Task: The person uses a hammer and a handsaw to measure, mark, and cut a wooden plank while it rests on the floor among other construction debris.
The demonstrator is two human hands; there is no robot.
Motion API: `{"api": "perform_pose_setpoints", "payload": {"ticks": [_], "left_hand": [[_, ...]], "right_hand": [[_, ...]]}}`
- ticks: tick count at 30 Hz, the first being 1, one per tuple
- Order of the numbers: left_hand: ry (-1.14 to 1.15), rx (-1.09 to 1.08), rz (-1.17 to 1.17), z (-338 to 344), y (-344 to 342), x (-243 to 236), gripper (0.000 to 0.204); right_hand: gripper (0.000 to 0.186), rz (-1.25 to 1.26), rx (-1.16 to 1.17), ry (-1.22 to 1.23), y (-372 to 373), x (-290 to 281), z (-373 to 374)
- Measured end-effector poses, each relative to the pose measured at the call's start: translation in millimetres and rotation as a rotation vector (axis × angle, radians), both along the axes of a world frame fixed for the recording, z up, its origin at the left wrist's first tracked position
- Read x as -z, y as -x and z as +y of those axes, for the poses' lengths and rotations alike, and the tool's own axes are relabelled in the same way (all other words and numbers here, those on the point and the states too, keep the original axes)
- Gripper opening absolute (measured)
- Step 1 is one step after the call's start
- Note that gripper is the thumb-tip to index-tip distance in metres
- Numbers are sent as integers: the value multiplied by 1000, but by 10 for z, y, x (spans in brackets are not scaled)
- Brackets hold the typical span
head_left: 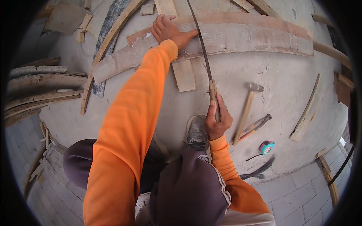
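My right hand (219, 120) is wrapped around the wooden handle of a handsaw (206, 58). The saw's long dark blade points away from me and crosses a long plank (256, 39), weathered and grey-brown. On the plank, just left of the blade, my left hand (171, 32) presses down with fingers spread and its thumb stretched to the blade's side. Beneath the plank, a shorter wood piece (184, 75) sticks out toward me. Whether the teeth have cut into the plank cannot be made out.
Right of my right hand lie a hammer (247, 109), orange-and-black pincers or cutters (256, 127), a teal tape measure (267, 147) and dark wire strands (260, 169). A narrow board (307, 109) is farther right. Planks (41, 84) are stacked left. My shoe (197, 132) stands near the saw handle.
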State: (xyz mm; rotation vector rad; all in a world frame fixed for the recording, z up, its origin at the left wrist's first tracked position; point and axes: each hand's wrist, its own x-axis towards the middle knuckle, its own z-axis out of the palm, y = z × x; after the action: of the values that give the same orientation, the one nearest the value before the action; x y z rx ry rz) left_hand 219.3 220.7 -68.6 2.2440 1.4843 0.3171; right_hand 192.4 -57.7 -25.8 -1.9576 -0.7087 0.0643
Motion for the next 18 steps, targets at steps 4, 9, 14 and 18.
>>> {"api": "perform_pose_setpoints", "payload": {"ticks": [4, 9, 14, 18], "left_hand": [[-2, -7, -4, -51, -26, 6, 101], [9, 5, 29, -15, 20, 34, 101], [-12, 10, 20, -50, 1, 20, 101], [-16, -6, 8, -20, 76, 82, 102]], "right_hand": [[30, 72, -8, 17, -92, -40, 188], [28, 116, 6, 14, 45, -50, 19], [30, 42, -4, -13, -89, -38, 179], [30, 186, -1, 8, -85, -132, 279]]}}
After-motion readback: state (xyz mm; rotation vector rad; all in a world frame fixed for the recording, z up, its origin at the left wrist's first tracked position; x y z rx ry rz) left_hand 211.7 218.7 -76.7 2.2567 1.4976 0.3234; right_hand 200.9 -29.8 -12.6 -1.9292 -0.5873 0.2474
